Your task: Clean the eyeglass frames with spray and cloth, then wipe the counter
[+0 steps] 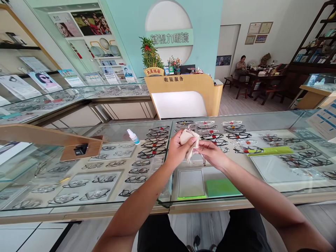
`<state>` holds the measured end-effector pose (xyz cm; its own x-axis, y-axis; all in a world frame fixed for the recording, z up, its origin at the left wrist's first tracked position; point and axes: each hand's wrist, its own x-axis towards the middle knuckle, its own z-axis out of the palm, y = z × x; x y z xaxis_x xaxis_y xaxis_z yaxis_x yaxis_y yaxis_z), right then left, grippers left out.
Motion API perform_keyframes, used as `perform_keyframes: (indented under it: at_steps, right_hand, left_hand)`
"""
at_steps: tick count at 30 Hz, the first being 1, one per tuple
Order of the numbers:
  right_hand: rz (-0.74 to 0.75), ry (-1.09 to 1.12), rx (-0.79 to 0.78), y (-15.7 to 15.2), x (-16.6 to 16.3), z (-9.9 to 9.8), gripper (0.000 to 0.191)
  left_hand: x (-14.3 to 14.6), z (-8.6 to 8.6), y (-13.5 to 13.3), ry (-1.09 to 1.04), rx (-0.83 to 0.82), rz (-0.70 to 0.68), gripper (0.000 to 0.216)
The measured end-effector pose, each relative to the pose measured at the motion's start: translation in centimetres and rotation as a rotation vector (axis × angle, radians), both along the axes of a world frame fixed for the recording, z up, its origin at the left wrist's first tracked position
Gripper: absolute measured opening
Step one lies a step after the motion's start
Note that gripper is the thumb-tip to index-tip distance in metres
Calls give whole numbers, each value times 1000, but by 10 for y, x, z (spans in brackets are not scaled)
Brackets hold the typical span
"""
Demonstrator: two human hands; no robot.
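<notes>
Above the glass counter, my left hand (177,148) is closed around a bunched beige cloth (189,138), with the thumb pressed on its front. My right hand (214,153) meets it from the right, its fingers pinched at the cloth's lower edge. It grips what look like clear-framed eyeglasses (199,161), mostly covered by the cloth and fingers. On the glass to the left of my hands, a small white spray bottle (133,137) with a blue label stands tilted in the view.
Under the glass countertop (168,207) lie rows of eyeglasses (152,150) and a green pad (222,188). A wooden stand (84,148) with a small black object is at left. Beyond are a cashier desk (183,84) and a person (240,63) seated at a table.
</notes>
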<state>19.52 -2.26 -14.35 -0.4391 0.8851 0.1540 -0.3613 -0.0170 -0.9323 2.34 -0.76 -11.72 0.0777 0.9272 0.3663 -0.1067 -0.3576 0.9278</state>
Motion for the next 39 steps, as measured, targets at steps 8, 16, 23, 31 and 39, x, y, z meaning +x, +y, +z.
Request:
perform_keyframes:
  at_steps: [8, 16, 23, 31, 39]
  right_hand:
    - [-38, -25, -32, -4, 3, 9, 37]
    - [-23, 91, -155, -1, 7, 11, 37]
    - [7, 91, -162, -12, -7, 4, 38]
    - [-50, 105, -87, -7, 8, 17, 38]
    - [-207, -18, 142, -2, 25, 31, 41]
  left_hand:
    - [-6, -2, 5, -12, -28, 15, 62]
    - [-9, 3, 4, -51, -83, -213, 58]
    - [1, -5, -1, -31, 4, 47, 54]
    - [-9, -6, 25, -380, -325, -90, 63]
    - [-21, -11, 42, -453, -548, -104, 43]
